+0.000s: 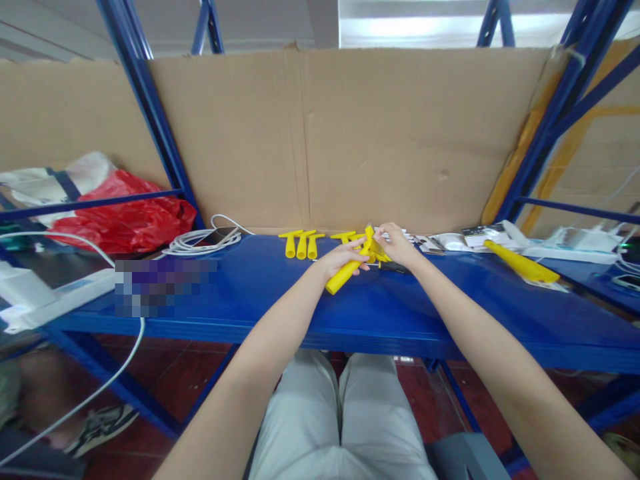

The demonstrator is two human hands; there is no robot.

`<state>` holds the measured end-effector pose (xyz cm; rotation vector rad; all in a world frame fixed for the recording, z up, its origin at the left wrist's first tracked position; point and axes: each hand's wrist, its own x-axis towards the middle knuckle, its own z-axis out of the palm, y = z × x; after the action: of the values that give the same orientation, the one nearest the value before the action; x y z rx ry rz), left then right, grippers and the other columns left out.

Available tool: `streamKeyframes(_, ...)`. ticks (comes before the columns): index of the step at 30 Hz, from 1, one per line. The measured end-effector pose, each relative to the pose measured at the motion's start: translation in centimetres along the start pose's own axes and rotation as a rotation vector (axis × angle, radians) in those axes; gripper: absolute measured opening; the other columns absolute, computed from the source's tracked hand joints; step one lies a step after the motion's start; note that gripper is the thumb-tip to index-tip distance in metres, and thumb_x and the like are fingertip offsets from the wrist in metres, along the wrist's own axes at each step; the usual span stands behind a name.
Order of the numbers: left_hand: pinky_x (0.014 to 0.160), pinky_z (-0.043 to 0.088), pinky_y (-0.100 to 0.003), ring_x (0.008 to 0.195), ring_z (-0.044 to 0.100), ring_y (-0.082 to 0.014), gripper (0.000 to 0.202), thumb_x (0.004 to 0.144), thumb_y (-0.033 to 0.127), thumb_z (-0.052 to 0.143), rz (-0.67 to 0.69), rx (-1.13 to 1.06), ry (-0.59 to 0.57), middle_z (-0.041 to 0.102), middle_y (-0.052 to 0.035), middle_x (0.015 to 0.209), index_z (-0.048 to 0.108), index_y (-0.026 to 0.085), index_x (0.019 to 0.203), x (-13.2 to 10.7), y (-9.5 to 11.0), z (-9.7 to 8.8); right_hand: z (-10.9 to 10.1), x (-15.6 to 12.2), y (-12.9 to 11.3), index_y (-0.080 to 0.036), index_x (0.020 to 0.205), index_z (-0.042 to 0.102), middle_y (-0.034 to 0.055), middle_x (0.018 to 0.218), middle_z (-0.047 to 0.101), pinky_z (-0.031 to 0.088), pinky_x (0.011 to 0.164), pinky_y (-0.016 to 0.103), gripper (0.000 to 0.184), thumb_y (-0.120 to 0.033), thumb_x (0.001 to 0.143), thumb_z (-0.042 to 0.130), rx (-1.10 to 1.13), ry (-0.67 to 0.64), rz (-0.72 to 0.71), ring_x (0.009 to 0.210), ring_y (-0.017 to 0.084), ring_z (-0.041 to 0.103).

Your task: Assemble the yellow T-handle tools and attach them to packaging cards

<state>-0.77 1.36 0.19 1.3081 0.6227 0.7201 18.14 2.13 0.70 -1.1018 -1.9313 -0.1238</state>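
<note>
Watching remotely, I had the left hand (345, 259) closed round a yellow tubular piece (340, 279) above the blue table (270, 303); the right hand (394, 243) worked its far end, grip unclear. Adjusting, I judged; steadiness seemed called for next.

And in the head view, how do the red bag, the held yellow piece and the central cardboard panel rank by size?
1. Central cardboard panel
2. Red bag
3. Yellow piece in the left hand

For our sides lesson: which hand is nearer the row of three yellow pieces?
Left. The left hand is just right of the three yellow pieces; the right hand is farther right.
</note>
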Motion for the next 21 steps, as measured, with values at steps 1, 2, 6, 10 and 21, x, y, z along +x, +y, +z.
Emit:
streamKeyframes(1,0.041,0.043,-0.014,0.055,0.064,-0.0092,0.083,0.077,-0.004,0.062,0.004,-0.005,-0.003,0.067,-0.0033,0.090,0.036,0.032,0.146,0.0,0.0,0.0,0.0,0.0,-0.1,-0.022,0.072,0.054,0.0063,0.088,0.061,0.040,0.091,0.040,0.012,-0.020,0.083,0.050,0.000,0.010,0.002,0.094,0.023,0.055)
streamKeyframes(2,0.042,0.043,-0.014,0.056,0.064,-0.0092,0.083,0.077,-0.004,0.062,0.006,-0.009,-0.005,0.067,-0.0038,0.092,0.035,0.031,0.147,-0.1,0.1,0.0,0.0,0.0,-0.1,-0.022,0.072,0.055,0.0062,0.088,0.062,0.040,0.090,0.040,0.012,-0.021,0.083,0.050,0.003,0.016,0.008,0.094,0.023,0.055)
streamKeyframes(6,0.044,0.044,-0.015,0.059,0.067,-0.0107,0.083,0.076,-0.005,0.061,0.018,-0.011,-0.010,0.067,-0.0077,0.103,0.034,0.029,0.147,-0.2,0.2,0.2,0.0,0.2,-0.4,-0.022,0.070,0.055,0.0059,0.086,0.063,0.042,0.090,0.039,0.013,-0.021,0.082,0.051,0.016,0.002,0.080,0.094,0.022,0.057)
streamKeyframes(10,0.048,0.047,-0.017,0.062,0.069,-0.0122,0.078,0.076,-0.006,0.059,0.026,0.005,0.013,0.066,-0.0111,0.110,0.037,0.026,0.144,-0.2,0.2,0.6,-0.3,0.3,-1.0,-0.021,0.068,0.057,0.0054,0.087,0.066,0.043,0.091,0.038,0.014,-0.018,0.080,0.051,0.008,-0.029,0.172,0.095,0.021,0.059)
streamKeyframes(21,0.055,0.050,-0.018,0.073,0.071,-0.0152,0.075,0.070,-0.016,0.055,0.073,-0.058,0.103,0.068,-0.0112,0.106,0.045,0.019,0.135,0.1,0.0,1.5,0.3,0.0,-0.9,-0.020,0.071,0.056,0.0055,0.089,0.067,0.046,0.090,0.037,0.010,-0.025,0.079,0.055,0.133,0.008,0.291,0.093,0.020,0.061)
